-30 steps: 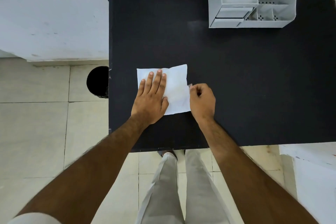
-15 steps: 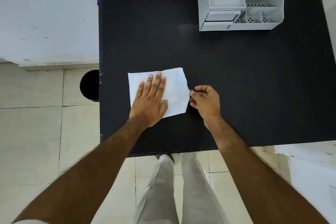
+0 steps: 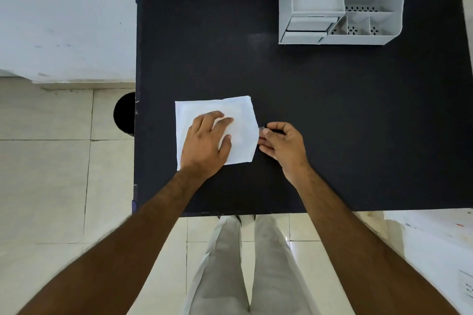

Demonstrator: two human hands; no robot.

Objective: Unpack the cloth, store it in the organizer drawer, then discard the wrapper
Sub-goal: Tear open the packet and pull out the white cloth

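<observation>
Since the earlier frame, the left hand (image 3: 207,143) has been turned so its fingers point toward the right hand (image 3: 280,144), and the right grip has been reset at the pack's edge. The pack (image 3: 240,123), white cloth apparently inside a clear wrapper, lies flat on the tabletop (image 3: 332,123), pinned under the left palm, which is laid flat and grasps nothing. Just beside it, the right thumb and fingertips are pinched nearly closed on what seems a small wrapper flap; this is too small to confirm. The flap is best pulled away from the pinning hand, low and steady, so the cloth is not dragged. The organizer (image 3: 320,0) stands well beyond the right hand.
</observation>
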